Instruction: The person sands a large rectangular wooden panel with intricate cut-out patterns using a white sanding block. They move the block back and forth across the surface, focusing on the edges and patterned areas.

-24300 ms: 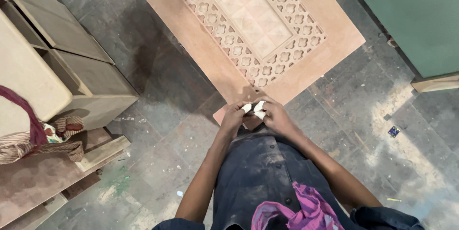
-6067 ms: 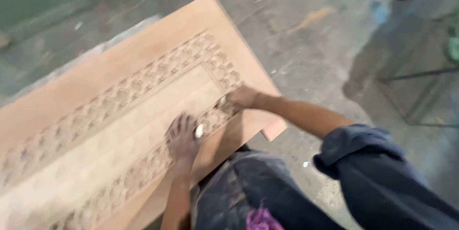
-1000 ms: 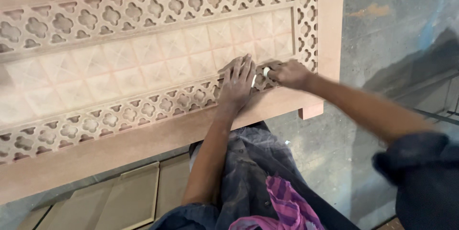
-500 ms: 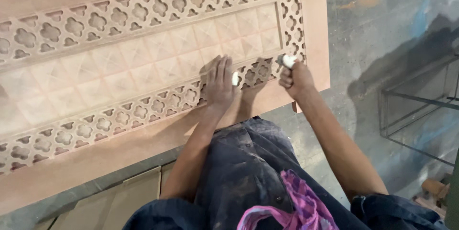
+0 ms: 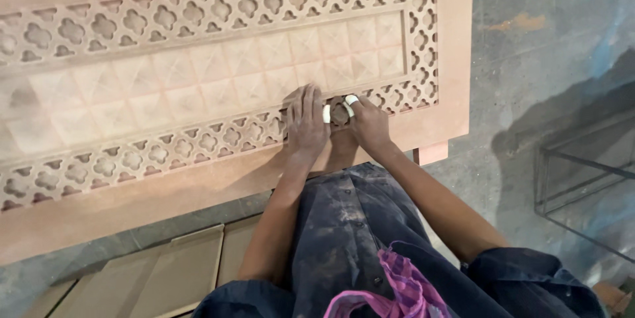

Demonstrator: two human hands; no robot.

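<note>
- We see a large carved wooden panel (image 5: 198,93), pale brown, lying flat and filling the upper left of the head view; its right end stops short of the grey floor (image 5: 542,60).
- We note a middle field of raised square blocks (image 5: 218,86) on the panel, framed above and below by bands of pierced lattice (image 5: 198,146) with clover-shaped openings.
- We find our left hand (image 5: 305,123) lying palm down on the lower lattice band, fingers (image 5: 308,101) stretched out flat and released, grasping nothing; a white wrap (image 5: 326,114) shows on the finger nearest the other hand.
- We find our right hand (image 5: 367,123) just beside the left, resting on the same band, fingers (image 5: 354,108) curled toward one lattice opening; a white wrap sits on one fingertip. We cannot tell whether these fingers pinch anything.
- We see both forearms reaching up from the lower edge, over a dusty dark blue garment (image 5: 350,238) with a pink-purple cloth (image 5: 403,291) at its lower middle.
- We note a small wooden block (image 5: 430,153) under the panel's lower right corner.
- We see flat pale boards (image 5: 165,278) on the floor below the panel at lower left.
- We see a dark wire frame (image 5: 582,186) on the floor at the right edge, well apart from both hands.
</note>
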